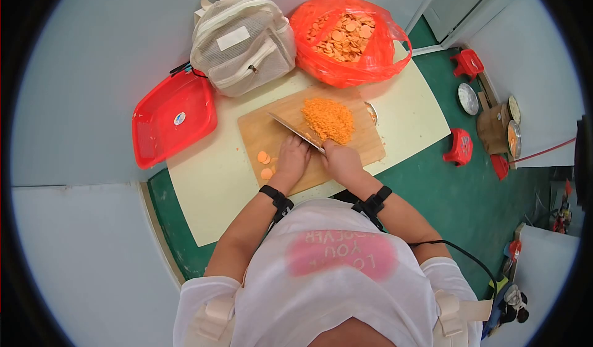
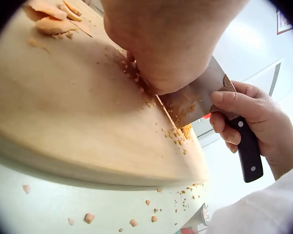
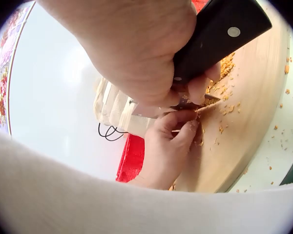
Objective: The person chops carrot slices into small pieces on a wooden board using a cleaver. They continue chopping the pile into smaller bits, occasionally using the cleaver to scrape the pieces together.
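My right hand (image 1: 341, 163) grips the black handle (image 2: 249, 151) of a cleaver, whose blade (image 1: 298, 131) stands on edge across the wooden board (image 1: 253, 128). Against the blade's near side lie the bent fingers of my left hand (image 1: 293, 158); in the right wrist view that hand (image 3: 165, 151) has thumb and forefinger close together, and anything under the fingers is hidden. A heap of finely chopped orange pieces (image 1: 328, 120) lies beyond the blade. Several round orange slices (image 1: 266, 173) rest at the board's left, and crumbs (image 2: 178, 136) line the cutting edge.
Behind the board stand a pale backpack (image 1: 244, 44) and a red plastic bag (image 1: 346, 75) full of orange slices. A red basin (image 1: 162, 138) is at the table's left end. Small scraps (image 2: 89, 218) lie on the tabletop (image 1: 207, 208) beside the board. Red stools (image 1: 459, 147) stand on the floor at right.
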Available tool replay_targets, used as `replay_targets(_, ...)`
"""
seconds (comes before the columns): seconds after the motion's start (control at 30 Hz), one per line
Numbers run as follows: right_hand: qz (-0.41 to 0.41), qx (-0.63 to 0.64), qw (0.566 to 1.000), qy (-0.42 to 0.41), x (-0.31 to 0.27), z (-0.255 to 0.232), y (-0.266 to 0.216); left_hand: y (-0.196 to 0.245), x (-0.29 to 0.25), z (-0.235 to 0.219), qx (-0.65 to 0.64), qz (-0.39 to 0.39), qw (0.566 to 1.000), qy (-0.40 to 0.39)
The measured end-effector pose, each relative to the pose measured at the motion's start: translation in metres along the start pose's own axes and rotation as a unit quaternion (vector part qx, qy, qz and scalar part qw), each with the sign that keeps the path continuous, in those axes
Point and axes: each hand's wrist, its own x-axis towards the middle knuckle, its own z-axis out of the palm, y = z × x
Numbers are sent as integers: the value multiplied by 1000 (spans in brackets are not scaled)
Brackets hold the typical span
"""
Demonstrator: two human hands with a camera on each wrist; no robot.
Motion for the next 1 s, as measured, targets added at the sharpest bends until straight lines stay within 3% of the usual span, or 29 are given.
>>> replay_targets(0.17, -35, -31, 999, 0, -5, -5, -6, 3, -4, 5, 20, -15, 1000, -5)
replay_targets(1.0, -16, -38, 999, -23, 6, -1, -13, -10, -2, 7, -23, 2, 1000, 16)
